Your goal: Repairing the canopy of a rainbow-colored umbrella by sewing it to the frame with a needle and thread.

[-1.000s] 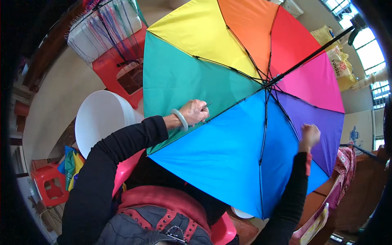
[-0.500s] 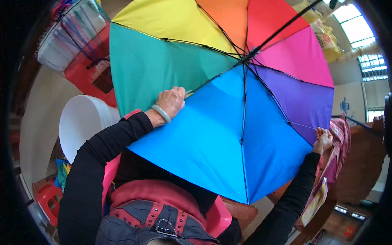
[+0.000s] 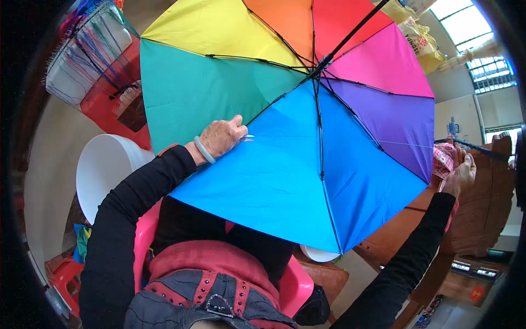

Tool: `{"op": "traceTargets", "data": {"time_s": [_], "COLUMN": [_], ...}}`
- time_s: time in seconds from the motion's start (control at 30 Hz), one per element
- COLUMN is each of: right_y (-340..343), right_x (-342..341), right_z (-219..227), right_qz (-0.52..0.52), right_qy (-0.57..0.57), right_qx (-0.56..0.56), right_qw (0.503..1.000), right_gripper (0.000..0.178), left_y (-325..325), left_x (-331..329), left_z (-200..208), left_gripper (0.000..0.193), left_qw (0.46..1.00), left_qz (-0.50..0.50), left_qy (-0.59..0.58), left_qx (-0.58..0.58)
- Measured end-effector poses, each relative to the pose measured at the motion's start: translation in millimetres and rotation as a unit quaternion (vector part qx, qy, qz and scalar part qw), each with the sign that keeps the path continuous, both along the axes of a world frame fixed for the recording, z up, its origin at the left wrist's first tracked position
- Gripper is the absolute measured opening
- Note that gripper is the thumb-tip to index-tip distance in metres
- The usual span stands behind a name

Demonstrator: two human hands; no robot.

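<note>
A rainbow-coloured umbrella [image 3: 274,159] lies opened in front of me, its inner side with black ribs and black shaft [image 3: 353,34] facing me. My left hand [image 3: 222,137], with a pale bangle at the wrist, is closed at the seam between the green and blue panels. Two thin, pale pointed tips [image 3: 248,137] stick out from its fingers; they look like small snips, mostly hidden. Beyond the umbrella's right edge, my right hand [image 3: 462,175] pinches a fine thread [image 3: 405,144] stretched across the blue and purple panels. Whether a needle is in those fingers cannot be seen.
A white bucket [image 3: 104,175] stands at my left, near a red stool [image 3: 101,107] and a pale box draped with coloured threads [image 3: 87,60]. On the right are a brown wooden chair back [image 3: 482,203] and checked cloth [image 3: 442,159]. Yellow bags [image 3: 422,44] sit far right.
My right hand has moved outward to the right, past the umbrella's edge, drawing the thread out longer. The umbrella has shifted slightly left and up. My left hand stays near the same seam.
</note>
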State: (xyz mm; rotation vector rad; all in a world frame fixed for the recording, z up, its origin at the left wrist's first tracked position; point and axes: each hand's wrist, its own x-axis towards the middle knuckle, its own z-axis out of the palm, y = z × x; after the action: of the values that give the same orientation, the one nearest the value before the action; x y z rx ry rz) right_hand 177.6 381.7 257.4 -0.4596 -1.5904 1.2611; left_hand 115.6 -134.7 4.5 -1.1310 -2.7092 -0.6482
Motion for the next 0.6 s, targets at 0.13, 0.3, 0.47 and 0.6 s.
{"op": "traceTargets", "data": {"time_s": [0.13, 0.3, 0.47, 0.6], "right_y": [-24, -132, -314, -372], "right_x": [-14, -44, -42, -51], "right_z": [-8, -80, -171, -222], "right_qz": [0.055, 0.260, 0.512, 0.534], "right_qy": [-0.040, -0.325, -0.380, -0.370], "right_qx": [0.031, 0.440, 0.337, 0.250], "right_qw": [0.997, 0.796, 0.693, 0.718], "right_gripper": [0.014, 0.016, 0.018, 0.018], "left_y": [-4, -6, -18, -15], "left_x": [-8, -15, -5, -7], "left_z": [-9, 19, 39, 36], "left_gripper": [0.009, 0.011, 0.014, 0.016], "left_qw": [0.996, 0.839, 0.775, 0.776], "left_qz": [-0.016, 0.106, 0.177, 0.164], "left_qy": [-0.027, -0.457, -0.510, -0.478], "left_qx": [0.082, 0.275, 0.330, 0.377]}}
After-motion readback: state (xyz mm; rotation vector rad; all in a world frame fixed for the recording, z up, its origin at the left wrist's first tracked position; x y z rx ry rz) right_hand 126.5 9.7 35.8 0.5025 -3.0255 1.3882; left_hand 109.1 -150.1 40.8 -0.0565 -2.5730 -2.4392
